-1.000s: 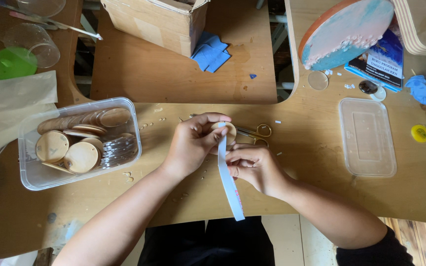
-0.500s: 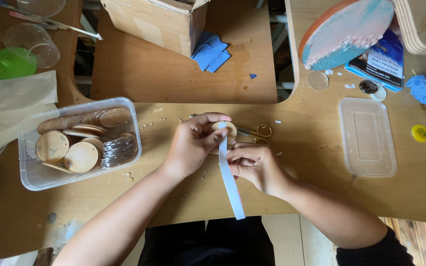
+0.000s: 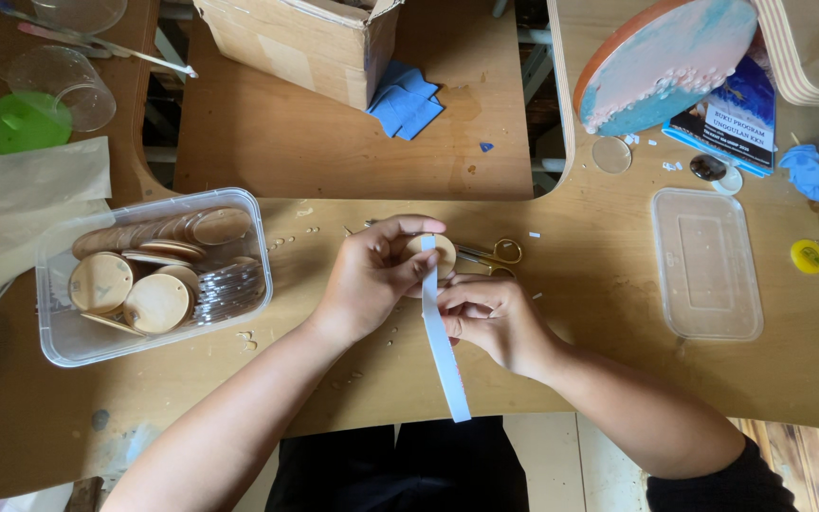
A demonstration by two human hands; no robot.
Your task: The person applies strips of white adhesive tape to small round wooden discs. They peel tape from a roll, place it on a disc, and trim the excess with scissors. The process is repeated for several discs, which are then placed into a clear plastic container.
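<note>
Both hands were up over the middle of the wooden table [image 3: 353,152], working on one small round wooden disc [image 3: 444,252]. The left hand [image 3: 372,280] had the disc pinched by its edge, fingers curled over the top and thumb underneath. The right hand [image 3: 493,318] sat just beside the disc on its near side, thumb and forefinger pinching a long white strip [image 3: 444,341] whose top end lay against the disc, while the rest hung down toward the table's near edge.

Right behind the disc lay a pair of gold-handled scissors [image 3: 491,254], partly hidden by the hands. Off to the left of the disc sat a clear plastic tub [image 3: 149,275] full of more wooden discs and some clear ones. To the right of the disc, well apart, the tub's clear lid [image 3: 705,264] lay flat. Further back from the disc stood a cardboard box [image 3: 300,43] with a few blue scraps [image 3: 406,102] next to it.
</note>
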